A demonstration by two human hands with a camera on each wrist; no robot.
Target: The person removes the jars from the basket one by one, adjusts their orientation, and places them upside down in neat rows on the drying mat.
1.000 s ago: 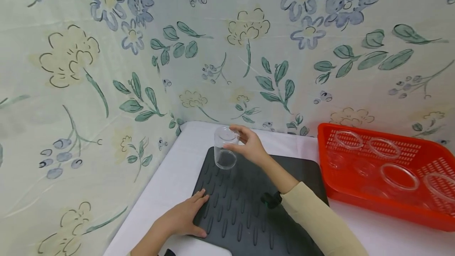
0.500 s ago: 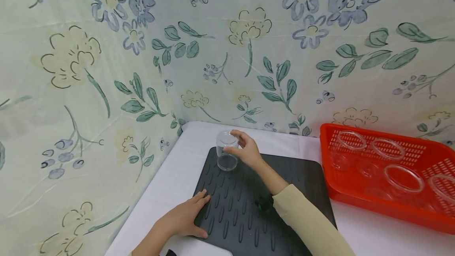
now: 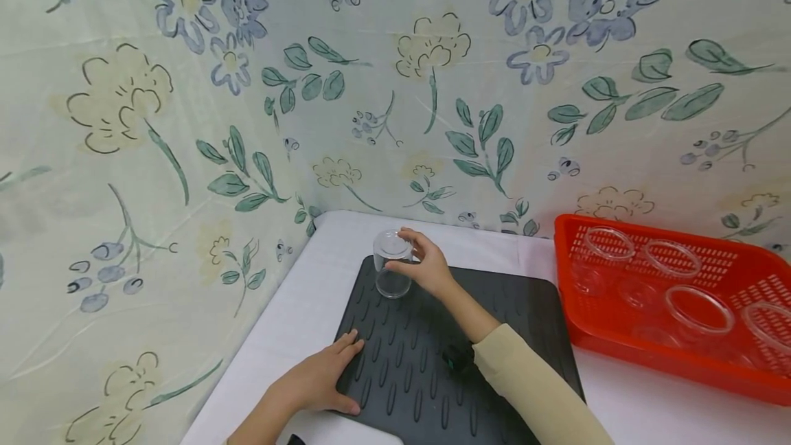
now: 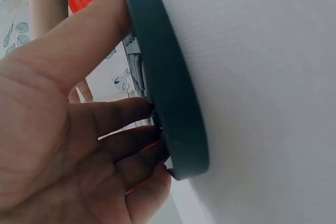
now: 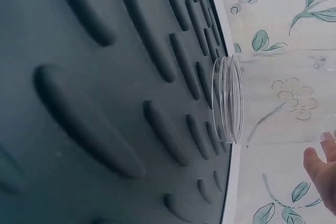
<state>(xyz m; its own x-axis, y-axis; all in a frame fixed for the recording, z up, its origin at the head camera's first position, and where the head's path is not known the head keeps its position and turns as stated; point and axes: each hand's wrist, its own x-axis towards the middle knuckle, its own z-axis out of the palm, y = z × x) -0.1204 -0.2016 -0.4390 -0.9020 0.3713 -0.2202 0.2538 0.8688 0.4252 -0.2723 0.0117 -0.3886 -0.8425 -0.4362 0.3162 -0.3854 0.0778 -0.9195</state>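
While your left hand (image 3: 323, 376) lay spread on the dark mat (image 3: 525, 297), your right hand (image 3: 428, 265), pinching the clear jar (image 3: 387, 251), lowered it slightly, mouth down; mat likely bore it.

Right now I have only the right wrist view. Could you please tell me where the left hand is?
Observer: The left hand rests at the left edge of the dark mat, on the side near the person.
Operator: Thank you. Near which corner of the mat is the other hand's work?
Observer: In the head view, the right hand holds the clear jar near the far left corner.
Operator: And is there something to the right of the mat?
Observer: Yes, a red basket with several clear containers in it.
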